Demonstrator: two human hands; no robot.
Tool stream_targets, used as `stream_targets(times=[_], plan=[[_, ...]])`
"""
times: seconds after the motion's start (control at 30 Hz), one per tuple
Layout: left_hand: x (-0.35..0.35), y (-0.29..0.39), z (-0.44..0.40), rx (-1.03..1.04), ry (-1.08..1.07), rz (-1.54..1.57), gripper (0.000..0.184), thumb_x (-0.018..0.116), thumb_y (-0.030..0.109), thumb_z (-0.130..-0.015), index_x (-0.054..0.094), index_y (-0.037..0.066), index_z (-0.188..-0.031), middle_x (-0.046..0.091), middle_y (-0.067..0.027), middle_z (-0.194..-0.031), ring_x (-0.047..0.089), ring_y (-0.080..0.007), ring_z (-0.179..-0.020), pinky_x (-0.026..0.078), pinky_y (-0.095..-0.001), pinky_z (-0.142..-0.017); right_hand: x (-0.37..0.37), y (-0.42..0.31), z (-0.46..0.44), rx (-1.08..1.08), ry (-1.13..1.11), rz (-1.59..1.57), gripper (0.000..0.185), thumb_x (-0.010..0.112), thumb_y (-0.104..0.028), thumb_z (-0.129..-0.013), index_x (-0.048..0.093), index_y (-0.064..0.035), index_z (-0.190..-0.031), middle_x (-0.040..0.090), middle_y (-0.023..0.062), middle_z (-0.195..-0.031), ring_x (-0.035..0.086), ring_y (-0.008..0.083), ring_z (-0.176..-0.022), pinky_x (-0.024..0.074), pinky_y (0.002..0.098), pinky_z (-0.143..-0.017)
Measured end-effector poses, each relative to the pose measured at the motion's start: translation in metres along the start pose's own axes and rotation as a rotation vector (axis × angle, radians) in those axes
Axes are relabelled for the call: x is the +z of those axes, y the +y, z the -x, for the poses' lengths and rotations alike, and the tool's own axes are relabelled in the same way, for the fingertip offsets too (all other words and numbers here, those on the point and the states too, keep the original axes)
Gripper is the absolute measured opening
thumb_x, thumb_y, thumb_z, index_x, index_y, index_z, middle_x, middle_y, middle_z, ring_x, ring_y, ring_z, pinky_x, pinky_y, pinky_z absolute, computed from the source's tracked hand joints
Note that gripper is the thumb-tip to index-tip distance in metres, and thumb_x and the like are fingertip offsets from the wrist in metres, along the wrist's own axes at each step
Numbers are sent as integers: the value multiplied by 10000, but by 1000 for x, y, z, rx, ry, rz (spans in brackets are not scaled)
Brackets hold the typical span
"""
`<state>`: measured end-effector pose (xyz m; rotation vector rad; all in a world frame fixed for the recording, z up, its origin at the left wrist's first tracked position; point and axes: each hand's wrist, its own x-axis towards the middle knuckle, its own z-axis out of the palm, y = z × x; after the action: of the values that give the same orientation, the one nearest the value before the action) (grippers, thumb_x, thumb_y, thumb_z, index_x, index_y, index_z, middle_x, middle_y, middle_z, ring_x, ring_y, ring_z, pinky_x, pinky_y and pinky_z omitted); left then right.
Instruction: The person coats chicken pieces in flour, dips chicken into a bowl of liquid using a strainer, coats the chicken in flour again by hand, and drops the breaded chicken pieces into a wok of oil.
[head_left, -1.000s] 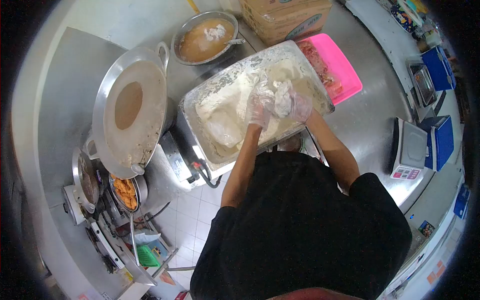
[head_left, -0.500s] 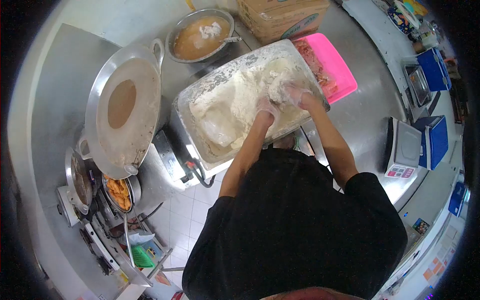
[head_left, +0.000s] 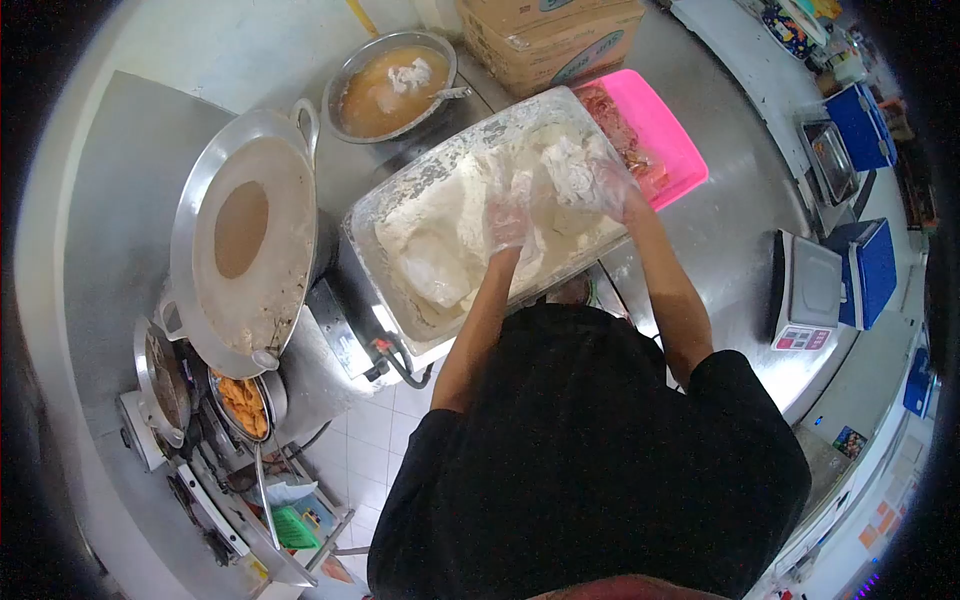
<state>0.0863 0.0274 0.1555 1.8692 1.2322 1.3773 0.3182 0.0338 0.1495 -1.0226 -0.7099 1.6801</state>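
Note:
A large metal tray [head_left: 362, 232] of white flour [head_left: 470, 225] lies in front of me, and both my hands are over it in clear plastic gloves. My left hand [head_left: 507, 220] rests at the flour near the tray's middle, fingers stretched out and dusted white. Toward the tray's right end, my right hand [head_left: 612, 190] has its fingers round a lumpy flour-coated piece [head_left: 570, 172], whose kind the coating hides. Left in the tray sits a smooth whitish bulge [head_left: 432, 268] that looks like clear plastic.
A pink tub [head_left: 670, 145] of raw meat [head_left: 612, 125] adjoins the tray's right end. Behind stand a bowl of brownish liquid [head_left: 385, 105] and a cardboard box [head_left: 550, 45]. A big wok [head_left: 215, 310] and a strainer of fried food [head_left: 243, 405] are left; a scale [head_left: 808, 285] is right.
My left hand has shifted left, away from my right hand, and its fingers have straightened. The right hand has moved slightly right, with the floury piece now more visible.

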Motion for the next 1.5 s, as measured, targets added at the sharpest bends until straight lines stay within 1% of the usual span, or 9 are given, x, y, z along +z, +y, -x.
stream_targets(times=[0.13,0.4,0.5,0.67,1.07,1.17,1.43,1.47,1.5], plan=[[41,-60,49,-48,-488,-299,398,519,309,-866,599,34,-1143,652,-149,-1052,621,-276,-956,468,-373,-856,30,-42,23,-26,262,701,654,599,-436,-876,458,33,-1309,493,121,-1317,453,225,-1205,388,323,-989],[107,-57,55,71,-796,-625,339,575,283,-773,654,48,-1004,660,-171,-969,630,-301,-895,482,-421,-786,50,-75,41,-13,258,807,789,601,-509,-836,394,55,-1348,418,188,-1387,408,279,-1266,329,351,-1037],[125,-63,56,114,-801,-565,307,588,266,-745,673,52,-948,662,-178,-927,635,-307,-860,487,-433,-757,52,-74,37,-10,324,997,717,616,-465,-839,432,14,-1340,494,155,-1325,473,261,-1200,376,341,-993],[167,-79,45,194,-863,-430,256,609,236,-699,705,57,-854,667,-189,-856,642,-316,-802,495,-454,-709,24,-76,4,-37,105,457,617,575,-341,-901,388,6,-1376,468,142,-1354,460,222,-1214,375,324,-991],[102,-32,70,-149,-514,-114,215,613,179,-760,652,33,-913,648,-191,-914,632,-305,-857,485,-424,-726,277,-163,-200,-314,-309,1026,388,600,-286,-864,534,-22,-1141,578,74,-1077,539,161,-1001,432,288,-885],[24,33,9,-297,-1023,-138,281,516,249,-862,591,35,-1027,604,-189,-1071,589,-292,-972,454,-412,-846,292,-113,-297,-567,-407,1442,302,591,-287,-837,600,-40,-1011,611,130,-1041,565,231,-980,429,343,-907],[0,-51,37,-124,-556,328,400,495,253,-911,500,59,-1260,576,-146,-1185,512,-262,-1147,380,-378,-1010,314,-73,-328,-312,-434,1725,452,571,-369,-855,549,-47,-1170,586,172,-1168,556,289,-1053,413,360,-932],[45,-115,88,127,-386,30,369,388,242,-955,477,99,-1284,495,-72,-1319,481,-208,-1170,343,-358,-1043,314,-85,-321,-319,-425,1762,468,573,-373,-856,535,-46,-1189,589,166,-1165,559,282,-1047,415,353,-927],[-34,-48,47,-59,-452,96,335,500,200,-883,571,47,-1173,583,-148,-1162,546,-271,-1088,384,-392,-986,310,-99,-313,-331,-398,1791,485,575,-376,-858,520,-45,-1208,591,161,-1161,562,275,-1041,418,345,-923]])
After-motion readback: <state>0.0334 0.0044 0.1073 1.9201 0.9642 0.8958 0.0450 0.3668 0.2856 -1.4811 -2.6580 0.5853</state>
